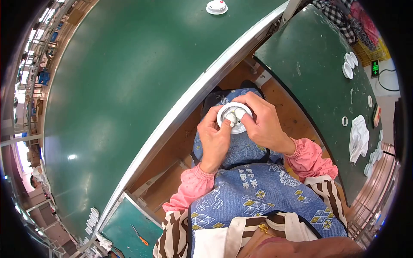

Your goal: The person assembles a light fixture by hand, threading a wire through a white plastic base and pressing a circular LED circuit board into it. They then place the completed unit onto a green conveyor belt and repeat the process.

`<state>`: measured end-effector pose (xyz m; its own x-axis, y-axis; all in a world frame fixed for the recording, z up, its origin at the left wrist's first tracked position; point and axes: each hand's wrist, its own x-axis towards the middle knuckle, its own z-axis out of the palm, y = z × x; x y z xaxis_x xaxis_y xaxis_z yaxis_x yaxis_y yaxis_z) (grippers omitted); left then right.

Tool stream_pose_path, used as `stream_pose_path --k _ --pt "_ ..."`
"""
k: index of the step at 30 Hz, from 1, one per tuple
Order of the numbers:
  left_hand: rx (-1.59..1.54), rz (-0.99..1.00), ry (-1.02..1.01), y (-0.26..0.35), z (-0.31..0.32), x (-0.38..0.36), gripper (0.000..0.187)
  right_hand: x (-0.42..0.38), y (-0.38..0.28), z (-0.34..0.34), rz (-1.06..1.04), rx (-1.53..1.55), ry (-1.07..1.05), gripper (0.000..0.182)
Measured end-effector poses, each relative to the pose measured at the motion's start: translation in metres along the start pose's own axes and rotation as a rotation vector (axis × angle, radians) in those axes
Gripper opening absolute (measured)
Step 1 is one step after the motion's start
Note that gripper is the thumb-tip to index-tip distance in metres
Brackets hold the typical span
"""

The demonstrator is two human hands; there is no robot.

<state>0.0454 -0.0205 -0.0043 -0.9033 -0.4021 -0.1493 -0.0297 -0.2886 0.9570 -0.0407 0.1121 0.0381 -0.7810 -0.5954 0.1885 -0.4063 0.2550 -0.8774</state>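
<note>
A round white part [233, 105] with a raised rim is held between my two hands, above my lap and the blue patterned apron. My left hand [214, 139] grips its left side, the thumb pressed on its inside. From the right, my right hand [263, 122] holds the rim, its thumb also reaching into the middle. Both thumbs have white coverings on their tips. Small details inside the part are too small to tell.
A long green table [129, 77] lies to the left, with a white round part [217, 7] at its far end. On the right green table [297, 73] are white rings, round parts [347, 70] and a white cloth [359, 137]. An orange-handled tool [143, 241] lies lower left.
</note>
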Motion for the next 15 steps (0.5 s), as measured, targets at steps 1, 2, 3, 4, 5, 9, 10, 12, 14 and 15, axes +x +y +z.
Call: stream_pose_path --k 1,2,3,4,5,9,10,12,14,15 --pt "-0.051 -0.014 -0.01 -0.001 0.0 0.001 0.021 -0.002 0.001 0.002 0.015 0.004 0.015 0.026" --pt "-0.045 -0.025 -0.021 -0.002 -0.001 0.003 0.021 0.0 0.003 0.004 0.02 0.007 0.033 0.025" --pt "-0.038 -0.034 -0.032 -0.003 -0.002 0.005 0.02 -0.001 0.007 0.007 0.065 0.067 0.042 0.023" --pt "-0.031 -0.045 -0.043 -0.003 -0.002 0.006 0.02 -0.003 0.012 0.009 0.112 0.127 0.05 0.022" --pt "0.024 -0.037 -0.043 -0.002 -0.002 0.007 0.027 -0.005 0.015 0.011 0.161 0.187 0.06 0.02" --pt "0.3 0.146 0.0 0.018 0.004 0.006 0.051 -0.001 0.016 0.016 0.204 0.395 0.188 0.016" --pt "0.326 0.16 0.01 0.017 0.004 0.004 0.052 -0.001 0.015 0.016 0.208 0.42 0.211 0.016" --pt "0.378 0.184 0.037 0.012 0.001 -0.002 0.055 -0.002 0.014 0.018 0.213 0.459 0.232 0.017" --pt "0.225 0.122 0.022 0.003 0.003 -0.005 0.05 -0.004 0.013 0.024 0.209 0.488 0.225 0.018" --pt "0.18 0.131 0.04 0.001 0.005 -0.005 0.049 -0.005 0.013 0.026 0.209 0.498 0.219 0.018"
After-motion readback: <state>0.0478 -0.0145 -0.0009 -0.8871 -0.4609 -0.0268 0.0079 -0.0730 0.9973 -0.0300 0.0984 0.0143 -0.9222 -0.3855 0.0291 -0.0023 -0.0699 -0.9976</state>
